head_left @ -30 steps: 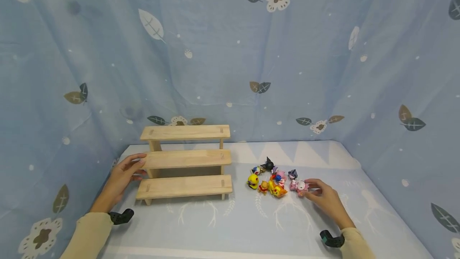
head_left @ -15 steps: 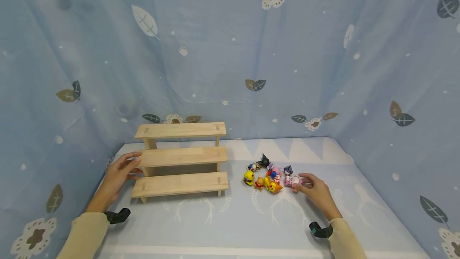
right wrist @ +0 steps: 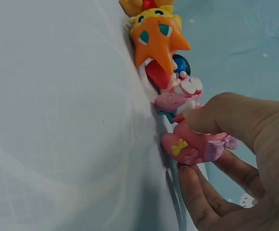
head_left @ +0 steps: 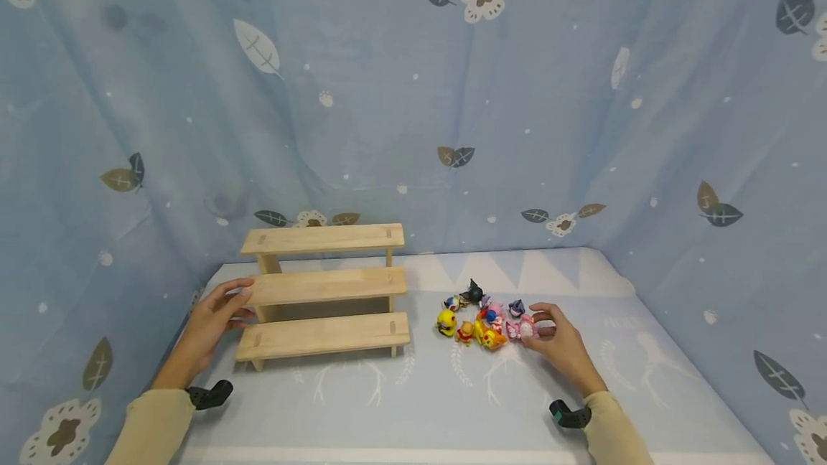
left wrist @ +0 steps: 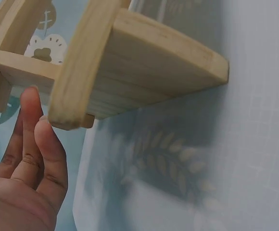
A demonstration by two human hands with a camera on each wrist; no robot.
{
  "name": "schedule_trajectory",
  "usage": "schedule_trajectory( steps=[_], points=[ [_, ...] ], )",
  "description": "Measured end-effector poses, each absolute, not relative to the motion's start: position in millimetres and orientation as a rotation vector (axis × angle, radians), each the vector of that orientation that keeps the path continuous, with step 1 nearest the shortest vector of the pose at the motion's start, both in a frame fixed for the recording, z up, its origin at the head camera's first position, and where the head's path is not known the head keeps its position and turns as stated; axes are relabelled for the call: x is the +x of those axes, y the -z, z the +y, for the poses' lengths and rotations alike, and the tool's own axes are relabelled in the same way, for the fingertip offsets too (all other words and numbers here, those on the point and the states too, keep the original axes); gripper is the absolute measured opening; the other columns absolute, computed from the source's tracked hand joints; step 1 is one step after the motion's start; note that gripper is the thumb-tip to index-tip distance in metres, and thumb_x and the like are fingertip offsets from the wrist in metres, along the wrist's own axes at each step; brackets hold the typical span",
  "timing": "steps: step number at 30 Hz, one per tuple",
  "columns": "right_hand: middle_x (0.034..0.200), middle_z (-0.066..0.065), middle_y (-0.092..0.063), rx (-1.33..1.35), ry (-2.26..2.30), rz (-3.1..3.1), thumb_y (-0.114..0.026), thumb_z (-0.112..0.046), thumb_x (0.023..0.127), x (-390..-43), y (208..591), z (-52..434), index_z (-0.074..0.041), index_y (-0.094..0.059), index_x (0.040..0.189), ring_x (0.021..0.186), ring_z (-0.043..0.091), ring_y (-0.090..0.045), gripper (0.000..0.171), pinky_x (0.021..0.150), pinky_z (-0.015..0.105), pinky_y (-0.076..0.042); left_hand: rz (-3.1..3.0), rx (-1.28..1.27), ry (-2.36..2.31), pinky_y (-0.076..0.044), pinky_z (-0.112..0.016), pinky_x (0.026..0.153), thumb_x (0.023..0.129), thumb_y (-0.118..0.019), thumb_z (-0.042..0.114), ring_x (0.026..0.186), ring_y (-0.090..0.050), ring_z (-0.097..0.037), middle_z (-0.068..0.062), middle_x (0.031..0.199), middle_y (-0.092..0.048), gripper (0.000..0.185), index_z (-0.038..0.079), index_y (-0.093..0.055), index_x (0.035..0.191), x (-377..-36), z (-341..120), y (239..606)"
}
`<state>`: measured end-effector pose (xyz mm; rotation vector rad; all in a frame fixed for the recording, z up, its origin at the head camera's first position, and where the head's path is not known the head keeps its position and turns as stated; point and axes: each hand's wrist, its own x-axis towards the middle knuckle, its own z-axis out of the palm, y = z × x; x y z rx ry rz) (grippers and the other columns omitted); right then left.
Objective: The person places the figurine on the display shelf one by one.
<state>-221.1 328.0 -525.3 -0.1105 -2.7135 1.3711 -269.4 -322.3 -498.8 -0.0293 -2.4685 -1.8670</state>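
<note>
Pink figurine [right wrist: 192, 144] sits at the right edge of the toy cluster [head_left: 481, 316] on the table [head_left: 646, 379], pinched between right hand [head_left: 561, 344] thumb and fingers. Left hand [head_left: 209, 321] relaxed, fingertips at the left end of the wooden stepped shelf [head_left: 323, 293], middle step.
</note>
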Motion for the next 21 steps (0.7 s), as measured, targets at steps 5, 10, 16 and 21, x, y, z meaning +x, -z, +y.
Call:
schedule_trajectory(
  steps=[5, 10, 16, 21],
  points=[
    [0.133, 0.015, -0.058, -0.114, -1.417, -2.711, -0.083, -0.014, 0.089, -222.9, 524.4, 320.9, -0.009, -0.053, 0.136, 0.113, 0.031, -0.061, 0.056, 0.092, 0.042, -0.055, -2.485, -0.067, 1.844, -0.057, -0.038, 0.079, 0.105, -0.057, 0.045, 0.099, -0.069, -0.026, 0.015, 0.114, -0.065, 0.056, 0.016, -0.048, 0.152, -267.3, -320.9, 493.8],
    [0.139, 0.013, -0.057, -0.128, -1.455, -2.690, -0.083, -0.019, 0.090, -226.9, 522.7, 315.9, -0.011, -0.051, 0.139, 0.118, 0.031, -0.061, 0.059, 0.098, 0.045, -0.053, -2.481, -0.086, 1.867, -0.058, -0.038, 0.077, 0.105, -0.059, 0.044, 0.098, -0.070, -0.028, 0.012, 0.112, -0.066, 0.056, 0.014, -0.049, 0.151, -265.9, -318.6, 490.9],
    [0.138, 0.018, -0.061, -0.156, -1.512, -2.667, -0.082, -0.025, 0.092, -231.9, 522.3, 311.3, -0.010, -0.057, 0.136, 0.118, 0.034, -0.065, 0.053, 0.097, 0.049, -0.053, -2.464, -0.055, 1.886, -0.058, -0.038, 0.077, 0.104, -0.060, 0.044, 0.096, -0.070, -0.027, 0.011, 0.109, -0.068, 0.055, 0.015, -0.050, 0.150, -267.6, -321.0, 493.3],
    [0.134, 0.021, -0.063, -0.175, -1.553, -2.663, -0.082, -0.024, 0.092, -234.2, 522.7, 310.1, -0.005, -0.059, 0.134, 0.123, 0.036, -0.062, 0.051, 0.101, 0.047, -0.051, -2.463, -0.032, 1.889, -0.057, -0.039, 0.078, 0.104, -0.060, 0.044, 0.095, -0.070, -0.026, 0.010, 0.109, -0.068, 0.054, 0.017, -0.050, 0.150, -268.1, -321.8, 493.9]
  ],
)
